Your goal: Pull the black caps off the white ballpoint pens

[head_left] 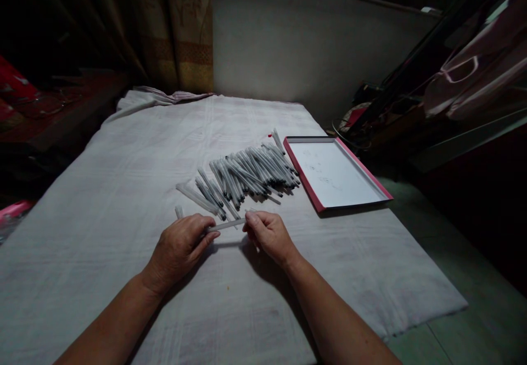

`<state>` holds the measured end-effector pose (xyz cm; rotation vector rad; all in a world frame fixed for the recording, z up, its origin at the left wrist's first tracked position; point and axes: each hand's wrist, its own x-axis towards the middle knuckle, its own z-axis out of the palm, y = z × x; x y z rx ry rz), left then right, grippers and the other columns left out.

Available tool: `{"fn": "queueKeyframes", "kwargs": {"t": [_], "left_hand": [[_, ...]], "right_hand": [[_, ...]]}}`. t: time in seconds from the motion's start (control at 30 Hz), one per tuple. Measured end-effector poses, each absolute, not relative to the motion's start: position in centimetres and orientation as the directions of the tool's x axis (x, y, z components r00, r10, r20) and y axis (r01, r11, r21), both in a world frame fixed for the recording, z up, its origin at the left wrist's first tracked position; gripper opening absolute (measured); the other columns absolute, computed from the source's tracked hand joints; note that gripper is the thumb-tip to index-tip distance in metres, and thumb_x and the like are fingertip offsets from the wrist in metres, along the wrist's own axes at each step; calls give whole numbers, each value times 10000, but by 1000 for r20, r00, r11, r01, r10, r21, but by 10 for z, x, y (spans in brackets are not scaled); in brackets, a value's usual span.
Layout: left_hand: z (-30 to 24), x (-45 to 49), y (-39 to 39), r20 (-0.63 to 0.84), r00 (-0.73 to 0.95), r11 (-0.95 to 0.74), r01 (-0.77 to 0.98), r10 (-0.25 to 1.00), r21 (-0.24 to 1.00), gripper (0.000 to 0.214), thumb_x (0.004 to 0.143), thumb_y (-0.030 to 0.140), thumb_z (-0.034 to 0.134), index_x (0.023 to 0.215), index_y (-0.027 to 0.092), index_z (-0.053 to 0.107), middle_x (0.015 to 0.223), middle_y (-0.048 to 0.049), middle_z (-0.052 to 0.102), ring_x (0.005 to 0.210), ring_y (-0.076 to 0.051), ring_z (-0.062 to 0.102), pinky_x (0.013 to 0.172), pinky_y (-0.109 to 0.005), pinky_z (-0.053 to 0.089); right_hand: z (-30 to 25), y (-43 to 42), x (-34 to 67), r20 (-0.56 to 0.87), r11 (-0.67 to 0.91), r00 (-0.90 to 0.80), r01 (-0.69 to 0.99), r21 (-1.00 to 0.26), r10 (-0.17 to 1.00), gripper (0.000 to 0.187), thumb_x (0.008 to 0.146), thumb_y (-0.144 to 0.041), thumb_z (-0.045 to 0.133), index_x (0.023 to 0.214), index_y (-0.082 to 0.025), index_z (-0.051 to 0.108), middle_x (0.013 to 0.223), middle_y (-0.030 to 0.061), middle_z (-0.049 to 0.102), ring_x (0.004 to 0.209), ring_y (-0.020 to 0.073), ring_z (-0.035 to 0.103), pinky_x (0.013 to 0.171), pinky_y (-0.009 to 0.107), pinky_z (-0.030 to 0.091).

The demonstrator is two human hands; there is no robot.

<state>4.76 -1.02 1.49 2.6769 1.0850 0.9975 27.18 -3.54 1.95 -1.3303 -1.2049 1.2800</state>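
A slim, pale translucent stick (pixel 229 225), shaped like a pen, stretches level between my two hands just above the cloth. My left hand (pixel 181 247) is closed around its left end, thumb and fingers pinched together. At the other end, the fingertips of my right hand (pixel 269 236) pinch it; the tip itself is hidden. Just beyond my hands lies a heap of similar grey pen-like sticks (pixel 251 173), many with dark ends. A few looser sticks (pixel 197 197) lie at the heap's left side, and a short pale piece (pixel 178 212) shows behind my left hand.
A shallow box (pixel 319 206) with red sides and a white inside sits right of the heap, near the table's right edge. A pale checked cloth (pixel 102 233) covers the table. Behind stand a wall (pixel 280 52) and a curtain (pixel 189 35). A small red bit (pixel 270 135) lies behind the heap.
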Motion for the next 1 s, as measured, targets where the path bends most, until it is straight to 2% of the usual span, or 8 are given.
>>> {"fn": "queueKeyframes", "kwargs": {"t": [0.23,0.33,0.43,0.5,0.6,0.73,0.87,1.0], "left_hand": [[23,46,-9,393,595,-712,607,701,352,397,1022,451,394,765,214,582,653,13,613,572,-138,560,582,-263,409],[26,39,-7,246,594,-618,575,766,536,438,1001,483,378,693,217,539,590,25,549,526,-130,520,535,-254,391],[28,24,-1,83,506,-385,530,859,756,502,983,531,318,598,229,433,528,29,451,478,-126,447,488,-255,387],[29,16,4,68,368,-264,515,927,815,507,969,571,309,624,232,460,547,24,451,483,-129,427,483,-265,392],[27,11,12,185,152,-239,600,971,763,411,909,596,447,775,230,578,625,21,535,553,-146,501,547,-276,429],[19,14,19,364,90,-300,758,927,578,360,909,566,478,918,241,632,846,-14,673,744,-185,629,690,-298,479],[8,21,22,456,226,-419,823,861,383,375,973,511,401,986,230,649,913,-43,682,848,-213,643,777,-329,492],[2,28,20,492,331,-496,830,805,253,375,1000,485,384,1075,229,648,953,-63,682,918,-241,634,822,-369,486]], "right_hand": [[23,-37,274,-153,-153,6,-7,-988,988,567,777,-707,612,583,-175,606,434,-44,472,366,74,384,378,209,267],[23,-36,280,-88,-87,13,-36,-996,996,536,778,-673,645,586,-173,613,446,-40,484,400,76,403,400,203,289],[25,-31,293,-20,3,212,-108,-994,977,503,784,-655,654,612,-184,604,468,-44,496,403,75,386,395,200,289],[26,-28,299,24,57,324,-94,-994,946,463,816,-625,633,652,-192,612,471,-54,484,405,82,389,406,207,317],[23,-30,294,204,174,218,149,-973,954,365,897,-492,579,707,-191,663,560,-3,604,488,119,525,486,237,419],[13,-39,271,464,428,-73,531,-731,883,214,927,-289,565,932,-184,752,810,67,735,740,171,660,704,285,494],[8,-44,256,447,430,-201,753,-498,871,187,932,-267,598,981,-195,764,815,63,715,768,185,641,697,282,457],[10,-45,248,345,378,-252,848,-372,904,175,918,-327,658,1003,-206,752,876,65,706,828,199,622,733,286,437]]}}
